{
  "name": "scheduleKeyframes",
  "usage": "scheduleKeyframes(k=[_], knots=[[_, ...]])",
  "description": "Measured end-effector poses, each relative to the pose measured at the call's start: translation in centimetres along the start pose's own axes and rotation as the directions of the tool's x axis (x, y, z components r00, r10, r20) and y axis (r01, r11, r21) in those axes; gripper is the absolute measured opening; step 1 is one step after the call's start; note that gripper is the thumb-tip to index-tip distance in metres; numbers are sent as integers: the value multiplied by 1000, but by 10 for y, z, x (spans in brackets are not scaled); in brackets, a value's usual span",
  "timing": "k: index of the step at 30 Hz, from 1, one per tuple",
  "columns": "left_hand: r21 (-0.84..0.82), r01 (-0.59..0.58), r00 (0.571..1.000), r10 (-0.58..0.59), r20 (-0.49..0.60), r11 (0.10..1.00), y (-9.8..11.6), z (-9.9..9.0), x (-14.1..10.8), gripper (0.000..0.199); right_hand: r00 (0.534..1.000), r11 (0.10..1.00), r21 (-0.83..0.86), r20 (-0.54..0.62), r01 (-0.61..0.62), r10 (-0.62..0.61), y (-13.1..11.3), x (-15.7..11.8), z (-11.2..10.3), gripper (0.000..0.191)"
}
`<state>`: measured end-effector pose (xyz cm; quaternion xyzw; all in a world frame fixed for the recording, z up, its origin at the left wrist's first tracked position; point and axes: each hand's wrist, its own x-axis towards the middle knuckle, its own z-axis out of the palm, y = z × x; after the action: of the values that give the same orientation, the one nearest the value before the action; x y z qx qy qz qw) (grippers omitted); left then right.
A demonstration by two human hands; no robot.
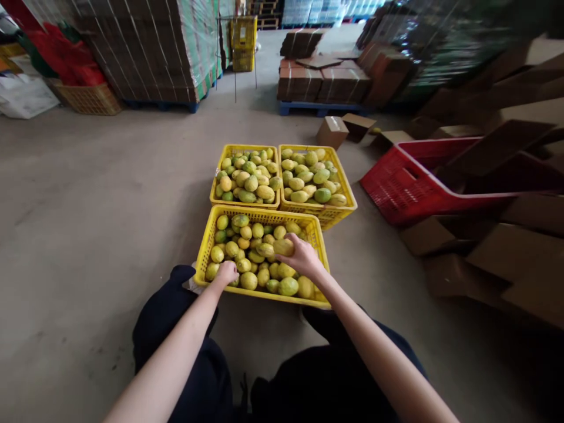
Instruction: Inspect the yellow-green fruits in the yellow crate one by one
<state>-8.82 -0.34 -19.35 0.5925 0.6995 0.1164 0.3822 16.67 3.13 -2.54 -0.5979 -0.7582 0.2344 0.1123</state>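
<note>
In front of my legs stands a yellow plastic crate (264, 296), holding many oval yellow-green fruits of a kind I cannot tell for sure. My right hand (302, 257) is closed round one long yellowish fruit (283, 247), with thumb and fingers on either side, over the right half of the crate. Inside the crate's near left part, my left hand (228, 272) is closed with its fingers curled down among the fruits. Whatever those fingers hold, if anything, is hidden. A rounder yellow fruit (244, 265) lies just right of them.
Two more yellow crates of the same fruit, a left one (245, 205) and a right one (337, 212), adjoin the far side. To the right stand a red crate (396, 188) and loose cardboard boxes (458, 282). Stacked cardboard (324, 82) sits on a blue pallet behind.
</note>
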Motion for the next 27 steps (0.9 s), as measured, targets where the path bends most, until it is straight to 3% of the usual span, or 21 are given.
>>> scheduleKeyframes(k=[4,9,14,20,24,27], knots=[[27,-3,1000,4,-26,1000,13,-7,16,33,989,994,91,-128,-58,70,10,-34,-21,48],[49,5,999,-3,-43,999,30,-11,42,37,986,997,39,-150,-62,67,8,-47,-31,53],[60,29,1000,-29,3,998,41,10,53,33,988,999,-15,-146,-47,44,9,-53,-40,45],[56,96,994,-99,49,994,46,31,49,28,975,999,-25,-218,-45,38,12,-60,-53,39],[58,122,990,-126,68,991,56,18,50,30,972,999,-13,-231,-49,45,9,-59,-62,38],[40,103,991,-106,84,994,74,-9,52,32,968,999,18,-246,-45,48,5,-59,-67,40]])
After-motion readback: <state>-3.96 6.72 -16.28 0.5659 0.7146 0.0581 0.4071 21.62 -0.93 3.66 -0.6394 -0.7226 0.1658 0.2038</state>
